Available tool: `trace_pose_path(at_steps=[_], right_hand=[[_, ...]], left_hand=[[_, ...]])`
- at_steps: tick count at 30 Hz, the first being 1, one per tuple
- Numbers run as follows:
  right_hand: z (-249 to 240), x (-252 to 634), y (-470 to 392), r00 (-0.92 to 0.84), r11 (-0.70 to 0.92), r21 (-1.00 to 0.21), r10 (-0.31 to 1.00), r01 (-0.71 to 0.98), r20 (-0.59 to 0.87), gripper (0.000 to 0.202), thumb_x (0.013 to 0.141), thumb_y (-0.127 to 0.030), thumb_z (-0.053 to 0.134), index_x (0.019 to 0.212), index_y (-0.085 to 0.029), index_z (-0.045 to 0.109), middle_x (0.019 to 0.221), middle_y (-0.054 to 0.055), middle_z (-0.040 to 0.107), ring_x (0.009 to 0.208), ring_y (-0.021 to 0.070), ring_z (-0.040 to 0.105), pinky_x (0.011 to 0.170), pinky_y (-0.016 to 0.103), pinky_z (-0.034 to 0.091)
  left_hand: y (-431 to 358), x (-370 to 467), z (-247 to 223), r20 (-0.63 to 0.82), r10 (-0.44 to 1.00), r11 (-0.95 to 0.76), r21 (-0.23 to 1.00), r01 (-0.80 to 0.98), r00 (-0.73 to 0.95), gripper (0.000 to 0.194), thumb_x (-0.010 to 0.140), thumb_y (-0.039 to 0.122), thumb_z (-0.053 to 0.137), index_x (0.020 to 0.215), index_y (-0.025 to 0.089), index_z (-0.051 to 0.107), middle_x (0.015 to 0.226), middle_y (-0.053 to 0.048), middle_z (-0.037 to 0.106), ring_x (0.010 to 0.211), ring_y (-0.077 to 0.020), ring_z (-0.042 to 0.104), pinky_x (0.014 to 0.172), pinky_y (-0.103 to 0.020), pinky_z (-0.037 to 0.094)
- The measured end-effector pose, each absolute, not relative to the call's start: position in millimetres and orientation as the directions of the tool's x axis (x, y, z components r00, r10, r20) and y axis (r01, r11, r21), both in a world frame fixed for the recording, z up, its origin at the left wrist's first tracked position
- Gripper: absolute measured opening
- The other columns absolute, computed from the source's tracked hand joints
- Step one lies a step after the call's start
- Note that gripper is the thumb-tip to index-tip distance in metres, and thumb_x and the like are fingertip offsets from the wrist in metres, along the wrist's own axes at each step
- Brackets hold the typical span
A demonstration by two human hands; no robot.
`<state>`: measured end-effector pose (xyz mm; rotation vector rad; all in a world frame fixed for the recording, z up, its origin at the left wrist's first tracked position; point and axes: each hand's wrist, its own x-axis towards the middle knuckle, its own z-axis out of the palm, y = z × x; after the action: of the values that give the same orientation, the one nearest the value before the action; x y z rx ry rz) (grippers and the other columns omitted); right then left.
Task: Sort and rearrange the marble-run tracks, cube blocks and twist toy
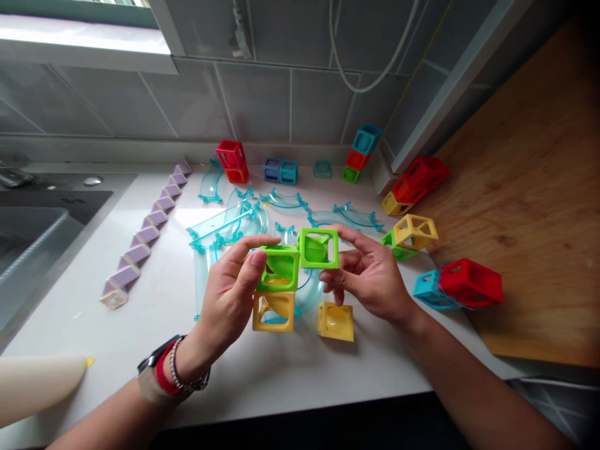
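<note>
My left hand (234, 284) is closed on a green open-sided cube (280, 269), thumb in front and index finger along its top. Directly below that cube sits a yellow cube (274, 312), apparently joined to it. In my right hand (363, 269) is a second green cube (319, 248), pinched at its right side. It is held a little higher, its lower left corner close to the first green cube; whether they touch I cannot tell. A loose yellow cube (335, 321) rests on the white counter (262, 381) under my right hand.
Clear teal track pieces (225, 222) spread behind my hands. At the back stand a red and orange stack (232, 161), a purple and blue pair (280, 170) and a blue-topped stack (360, 153). More coloured cubes (415, 231) line the right. A purple zigzag strip (145, 235) lies left, beside a sink (37, 231).
</note>
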<state>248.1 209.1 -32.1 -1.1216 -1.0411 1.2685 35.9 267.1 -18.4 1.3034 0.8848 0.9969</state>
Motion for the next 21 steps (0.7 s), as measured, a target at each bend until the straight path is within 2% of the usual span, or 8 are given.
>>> trace_pose_path(at_steps=[3,6,8,11,14,17,19,21], right_hand=[[-33.8,246.0,207.4,0.001,0.027,-0.989,1.000,-0.144,0.028,0.067,0.078,-0.040,0.089,0.138,-0.028,0.063,0.070,-0.001,0.073,0.061,0.0194,0.071,0.046,0.028,0.060],[-35.9,244.7,205.6,0.003,0.064,-0.994,0.998,-0.089,0.064,0.060,0.081,-0.038,0.087,0.136,-0.031,0.065,0.075,0.000,0.074,0.060,0.0184,0.070,0.049,0.030,0.062],[-35.1,245.0,204.6,0.018,0.077,-0.996,0.997,-0.045,0.076,0.061,0.080,-0.039,0.088,0.136,-0.032,0.065,0.076,-0.001,0.074,0.059,0.0186,0.070,0.052,0.033,0.062],[-31.3,247.2,203.9,-0.005,0.054,-0.998,0.999,-0.025,0.054,0.074,0.077,-0.042,0.090,0.143,-0.031,0.058,0.074,-0.002,0.072,0.059,0.0196,0.070,0.056,0.035,0.063],[-28.4,250.5,205.9,-0.046,-0.009,-0.995,0.999,-0.102,-0.004,0.080,0.081,-0.052,0.084,0.149,-0.026,0.050,0.072,-0.001,0.072,0.060,0.0205,0.072,0.057,0.032,0.061],[-27.7,253.1,209.5,-0.082,-0.074,-0.983,0.995,-0.168,-0.061,0.068,0.085,-0.060,0.077,0.134,-0.017,0.058,0.071,0.002,0.073,0.054,0.0186,0.071,0.051,0.027,0.057],[-27.5,253.5,210.7,-0.104,-0.110,-0.977,0.990,-0.182,-0.092,0.064,0.085,-0.059,0.078,0.126,-0.013,0.061,0.068,0.003,0.073,0.050,0.0175,0.070,0.048,0.025,0.055],[-27.6,252.8,210.3,-0.105,-0.133,-0.975,0.988,-0.176,-0.116,0.065,0.084,-0.054,0.080,0.128,-0.012,0.060,0.062,0.000,0.070,0.048,0.0171,0.068,0.045,0.024,0.053]], left_hand=[[267.5,36.0,-18.2,0.012,0.955,0.018,0.995,-0.097,0.297,0.043,0.094,0.059,0.064,0.110,0.020,0.074,0.085,-0.004,0.071,0.066,-0.0165,0.065,0.055,-0.025,0.053],[268.0,35.4,-17.9,0.033,0.961,-0.003,0.994,-0.108,0.276,0.042,0.094,0.058,0.064,0.110,0.020,0.074,0.087,-0.004,0.071,0.068,-0.0172,0.066,0.057,-0.025,0.054],[268.1,34.7,-17.8,0.055,0.962,-0.029,0.995,-0.100,0.269,0.042,0.094,0.058,0.065,0.109,0.020,0.074,0.089,-0.004,0.071,0.071,-0.0181,0.067,0.059,-0.025,0.054],[268.1,33.6,-18.7,0.068,0.962,-0.045,0.995,-0.092,0.265,0.042,0.094,0.059,0.063,0.110,0.021,0.073,0.088,-0.004,0.071,0.072,-0.0185,0.067,0.061,-0.026,0.054],[267.8,32.4,-20.6,0.087,0.956,-0.060,0.993,-0.102,0.280,0.042,0.095,0.058,0.062,0.113,0.021,0.072,0.090,-0.004,0.070,0.073,-0.0182,0.067,0.063,-0.026,0.054],[266.7,31.6,-22.0,0.090,0.946,-0.058,0.992,-0.110,0.311,0.041,0.096,0.057,0.061,0.115,0.023,0.071,0.091,-0.004,0.071,0.074,-0.0185,0.067,0.065,-0.026,0.054],[266.0,31.6,-21.9,0.087,0.945,-0.057,0.993,-0.103,0.316,0.040,0.096,0.057,0.061,0.115,0.023,0.071,0.091,-0.004,0.071,0.073,-0.0187,0.067,0.065,-0.027,0.054],[265.9,31.9,-21.2,0.079,0.949,-0.053,0.994,-0.094,0.305,0.041,0.095,0.057,0.062,0.114,0.022,0.072,0.091,-0.004,0.071,0.072,-0.0188,0.067,0.064,-0.027,0.053]])
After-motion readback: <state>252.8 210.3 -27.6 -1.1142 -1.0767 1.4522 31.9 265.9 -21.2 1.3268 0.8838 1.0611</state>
